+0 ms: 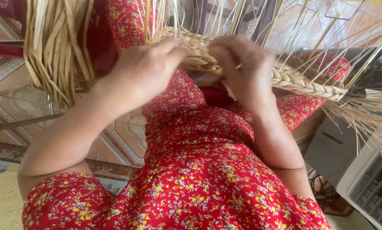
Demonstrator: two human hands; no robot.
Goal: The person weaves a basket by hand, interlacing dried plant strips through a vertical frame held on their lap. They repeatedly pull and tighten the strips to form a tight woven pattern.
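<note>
Head view: patterned tile floor (123, 140), partly hidden behind a red floral dress. Woven straw basket rim (301, 81), braided, sits on the lap; its far side is cut off by the top edge. Left hand (146, 70) curls closed on the rim's left end, fingertips hidden. Right hand (244, 68) pinches the braid beside it. Loose straw bundle (54, 47) hangs left of the rim. White slatted appliance (369, 183), lower right, cropped.

The lap (186, 127), clothed in red flowered fabric, carried the woven straw basket (293, 79), whose braided rim seemed to rest across the knees. Below lay a patterned tile floor (123, 136).
</note>
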